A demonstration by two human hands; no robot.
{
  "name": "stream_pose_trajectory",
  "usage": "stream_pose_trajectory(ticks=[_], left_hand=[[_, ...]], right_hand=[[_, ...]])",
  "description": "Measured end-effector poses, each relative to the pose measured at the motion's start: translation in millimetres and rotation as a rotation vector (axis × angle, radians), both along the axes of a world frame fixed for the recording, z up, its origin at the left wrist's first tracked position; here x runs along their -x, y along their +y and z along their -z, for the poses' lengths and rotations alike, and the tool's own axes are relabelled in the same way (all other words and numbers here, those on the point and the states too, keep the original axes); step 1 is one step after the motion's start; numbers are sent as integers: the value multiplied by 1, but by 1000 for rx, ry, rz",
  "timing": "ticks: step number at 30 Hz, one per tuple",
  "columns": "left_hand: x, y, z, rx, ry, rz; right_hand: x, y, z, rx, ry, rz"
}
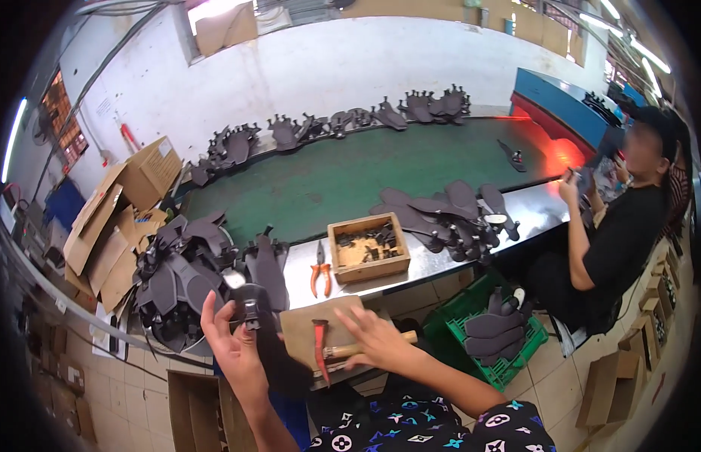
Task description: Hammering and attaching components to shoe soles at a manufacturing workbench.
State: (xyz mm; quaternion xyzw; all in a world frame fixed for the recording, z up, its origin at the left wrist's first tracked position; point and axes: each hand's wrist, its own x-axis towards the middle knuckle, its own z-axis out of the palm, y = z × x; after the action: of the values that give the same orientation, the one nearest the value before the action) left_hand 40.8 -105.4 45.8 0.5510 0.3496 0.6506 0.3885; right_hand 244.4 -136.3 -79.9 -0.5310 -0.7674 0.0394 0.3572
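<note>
My left hand (241,350) is closed around a dark grey shoe sole (279,350) that stands tilted, with a shiny black fitting near its upper end. A small white patch shows by my fingertips. My right hand (379,343) is spread over the wooden handle of a hammer (319,348), fingers stretched out and not wrapped round it. The hammer, with its red head toward my left, lies on a tan work block (299,331) close in front of me. Whether my right palm touches the handle I cannot tell.
On the metal ledge are orange-handled pliers (320,279) and a wooden box (368,248) of small black parts. Piled soles (188,279) lie left, more soles (441,215) right. A green conveyor belt (313,188) runs behind. A green crate (490,331) and a person (622,203) are at right.
</note>
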Motion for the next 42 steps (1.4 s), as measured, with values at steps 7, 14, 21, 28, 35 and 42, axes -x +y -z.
stream_pose_trajectory(ticks=[7,14,21,28,35,42], left_hand=[[-22,10,78,270,148,74],[-67,50,76,-173,1202,-212],[-169,193,108,-424,1411,337],[-170,228,135,-320,1368,529],[-171,200,116,-502,1219,345],[-120,46,24,289,283,676]], right_hand=[[-81,-113,71,367,134,387],[-105,-235,117,325,989,832],[-104,-203,120,214,1159,845],[-109,-143,65,201,906,623],[-114,-102,15,59,837,369],[-105,-85,-15,163,1267,51]])
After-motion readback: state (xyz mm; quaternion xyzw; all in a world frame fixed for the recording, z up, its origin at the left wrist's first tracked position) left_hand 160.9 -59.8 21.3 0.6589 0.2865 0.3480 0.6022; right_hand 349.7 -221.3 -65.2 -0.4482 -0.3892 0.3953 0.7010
